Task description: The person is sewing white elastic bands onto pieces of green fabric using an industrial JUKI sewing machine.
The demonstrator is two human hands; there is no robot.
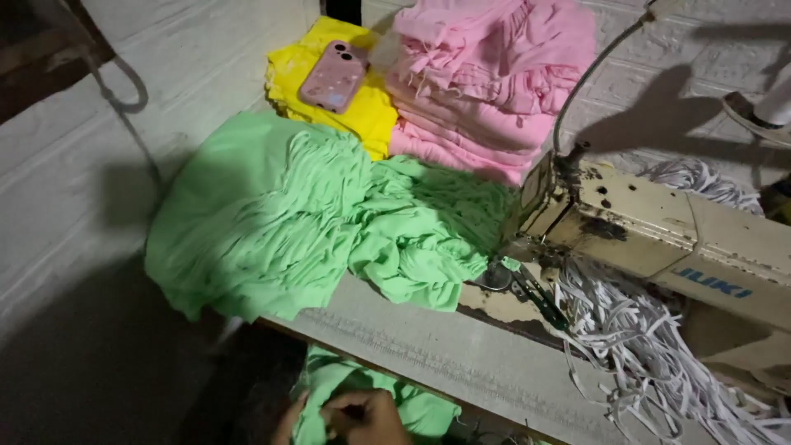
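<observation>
Left to right: we are leaving the heap of crumpled light-green cotton fabric (272,214) overhanging the table's left edge, where its weight could drag it off. Both our left hand (290,422) and right hand (367,416) are pinching a hanging green fold below the grey table edge (428,350). Loose white elastic strips (651,346) are tangling near the cream sewing machine (659,235), risking a snag.

Head view, down over sewing table (461,354)

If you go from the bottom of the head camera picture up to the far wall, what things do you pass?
Hands pinching green cloth → table edge → big heap of green fabric → yellow folded fabric → pink phone lying on it.
</observation>
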